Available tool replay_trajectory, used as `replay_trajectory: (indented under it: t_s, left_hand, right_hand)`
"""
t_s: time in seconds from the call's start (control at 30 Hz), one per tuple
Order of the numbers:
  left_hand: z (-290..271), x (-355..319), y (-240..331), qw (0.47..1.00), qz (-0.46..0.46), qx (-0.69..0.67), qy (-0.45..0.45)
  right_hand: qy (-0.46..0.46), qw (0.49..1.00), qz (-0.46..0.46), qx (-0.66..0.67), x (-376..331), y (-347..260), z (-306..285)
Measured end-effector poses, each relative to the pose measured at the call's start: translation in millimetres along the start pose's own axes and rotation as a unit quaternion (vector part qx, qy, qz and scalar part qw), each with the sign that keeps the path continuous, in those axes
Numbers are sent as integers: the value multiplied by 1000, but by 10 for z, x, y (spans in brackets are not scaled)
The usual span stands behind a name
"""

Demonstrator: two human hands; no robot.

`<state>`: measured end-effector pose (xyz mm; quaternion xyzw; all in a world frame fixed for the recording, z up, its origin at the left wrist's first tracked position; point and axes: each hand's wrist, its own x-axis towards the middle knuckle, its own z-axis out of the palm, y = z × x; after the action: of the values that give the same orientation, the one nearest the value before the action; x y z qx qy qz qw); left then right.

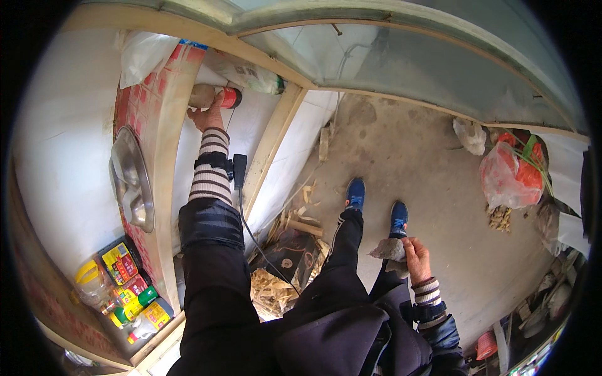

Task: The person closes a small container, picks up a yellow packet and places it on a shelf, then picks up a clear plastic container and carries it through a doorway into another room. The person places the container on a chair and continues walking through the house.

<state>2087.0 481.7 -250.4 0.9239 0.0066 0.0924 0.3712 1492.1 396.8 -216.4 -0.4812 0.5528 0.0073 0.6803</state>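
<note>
Up on the shelf at the upper left, my left hand (209, 117) is closed round a jar (231, 98) with a red and dark band at one end and a tan part at the other. Its contents are hard to make out. My right hand (417, 258) pinches a crumpled grey rag (389, 249), held low in front of my legs above the floor. Beyond the jar lies a clear plastic bag (254, 76) with something pale and green in it.
Metal dishes (133, 182) stand on the shelf's left side, with several condiment bottles (135, 304) nearer. Glass cabinet doors (401, 62) span the top. Wood scraps (273, 294) lie by my legs. Red and clear plastic bags (511, 172) sit at the far right.
</note>
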Motion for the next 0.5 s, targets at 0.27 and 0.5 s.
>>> replay_trajectory:
  t_s: [0.27,0.5]
  left_hand:
    - [7,99,103,965,-17,-251,-78]
    - [-10,129,-47,985,13,-174,-18]
  right_hand:
    - [4,1000,-6,10,13,-82,19]
    - [-22,999,-13,-34,11,-146,23]
